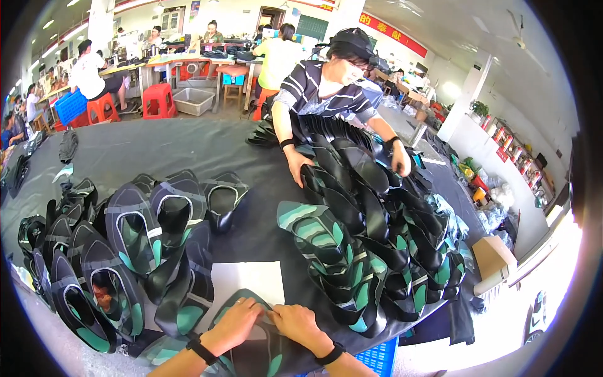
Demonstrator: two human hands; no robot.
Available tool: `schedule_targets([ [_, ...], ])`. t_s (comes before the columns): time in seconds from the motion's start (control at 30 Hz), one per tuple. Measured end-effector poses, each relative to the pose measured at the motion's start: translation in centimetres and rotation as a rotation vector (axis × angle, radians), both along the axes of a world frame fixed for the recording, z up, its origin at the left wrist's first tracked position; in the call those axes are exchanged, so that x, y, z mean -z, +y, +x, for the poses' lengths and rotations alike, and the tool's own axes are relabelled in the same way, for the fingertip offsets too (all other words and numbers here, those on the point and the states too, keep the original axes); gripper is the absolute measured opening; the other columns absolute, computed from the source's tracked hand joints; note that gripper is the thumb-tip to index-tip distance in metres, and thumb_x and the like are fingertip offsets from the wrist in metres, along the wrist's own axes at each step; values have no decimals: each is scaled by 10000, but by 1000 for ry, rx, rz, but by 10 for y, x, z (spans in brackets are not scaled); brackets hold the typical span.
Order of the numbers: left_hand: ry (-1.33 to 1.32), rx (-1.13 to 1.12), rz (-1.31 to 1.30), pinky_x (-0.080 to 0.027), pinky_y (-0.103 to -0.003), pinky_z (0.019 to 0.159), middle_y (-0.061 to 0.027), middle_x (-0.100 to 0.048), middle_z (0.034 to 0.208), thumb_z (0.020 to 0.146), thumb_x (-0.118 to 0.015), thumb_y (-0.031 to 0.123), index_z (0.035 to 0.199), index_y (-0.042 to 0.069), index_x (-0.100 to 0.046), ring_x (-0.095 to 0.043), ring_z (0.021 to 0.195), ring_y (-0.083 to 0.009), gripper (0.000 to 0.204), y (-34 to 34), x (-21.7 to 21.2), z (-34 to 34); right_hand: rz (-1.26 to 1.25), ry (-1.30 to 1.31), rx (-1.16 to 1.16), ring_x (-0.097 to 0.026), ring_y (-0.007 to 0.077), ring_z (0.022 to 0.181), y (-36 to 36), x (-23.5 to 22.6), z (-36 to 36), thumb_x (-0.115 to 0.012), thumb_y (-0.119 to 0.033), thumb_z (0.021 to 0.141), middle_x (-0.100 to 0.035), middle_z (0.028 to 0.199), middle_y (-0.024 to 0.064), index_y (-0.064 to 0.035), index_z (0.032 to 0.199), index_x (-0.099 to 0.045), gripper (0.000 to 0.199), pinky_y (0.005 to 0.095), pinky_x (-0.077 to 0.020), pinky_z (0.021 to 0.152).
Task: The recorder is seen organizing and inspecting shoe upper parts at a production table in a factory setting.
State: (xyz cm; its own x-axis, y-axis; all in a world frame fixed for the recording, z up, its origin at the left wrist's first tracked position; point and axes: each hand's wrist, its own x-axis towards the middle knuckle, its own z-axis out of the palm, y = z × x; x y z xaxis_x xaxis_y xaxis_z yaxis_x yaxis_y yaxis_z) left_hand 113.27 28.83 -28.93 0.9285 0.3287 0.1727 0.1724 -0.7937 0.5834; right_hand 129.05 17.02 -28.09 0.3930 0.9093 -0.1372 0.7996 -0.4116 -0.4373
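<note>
At the near edge of the table, a dark grey shoe upper (254,355) with green patches lies under both my hands. My left hand (235,322) has its fingers curled over the far end of the piece. Close beside it, my right hand (300,323) is closed on the same end, thumb toward the left hand. What the fingertips pinch is partly hidden. Beneath the upper, a white sheet (257,276) lies on the dark table. Several similar uppers (133,229) stand in a cluster to the left, close to my left forearm.
A large heap of black and green uppers (358,251) covers the right. Across the table (169,141), a co-worker (326,81) reaches both hands into it. A cardboard box (494,256) sits at the right edge, and a blue crate (379,358) shows below the near edge.
</note>
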Motion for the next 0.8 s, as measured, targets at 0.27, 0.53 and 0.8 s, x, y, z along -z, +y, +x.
schedule_targets([
  [0.27,26,-68,53,-464,-422,806,-111,-579,924,786,-612,-24,928,72,-602,-555,890,-341,172,-5,1,11,-23,-3,-7,-693,400,775,3,-2,3,-579,-388,968,-710,790,155,-116,872,-690,308,506,-541,663],
  [0.53,0,-64,-21,-452,-441,792,-110,-576,913,762,-603,-52,919,70,-593,-545,878,-360,199,-8,3,5,26,65,-17,-710,381,770,-12,-3,1,-526,-378,1007,-718,815,167,-88,897,-661,339,495,-548,670],
  [0.8,31,-85,-18,-489,-479,797,-154,-565,1015,826,-573,12,966,53,-602,-561,994,-389,149,-3,8,10,48,909,253,-701,148,659,-29,-11,20,-565,-263,1037,-679,806,69,-32,984,-611,242,264,-535,571],
])
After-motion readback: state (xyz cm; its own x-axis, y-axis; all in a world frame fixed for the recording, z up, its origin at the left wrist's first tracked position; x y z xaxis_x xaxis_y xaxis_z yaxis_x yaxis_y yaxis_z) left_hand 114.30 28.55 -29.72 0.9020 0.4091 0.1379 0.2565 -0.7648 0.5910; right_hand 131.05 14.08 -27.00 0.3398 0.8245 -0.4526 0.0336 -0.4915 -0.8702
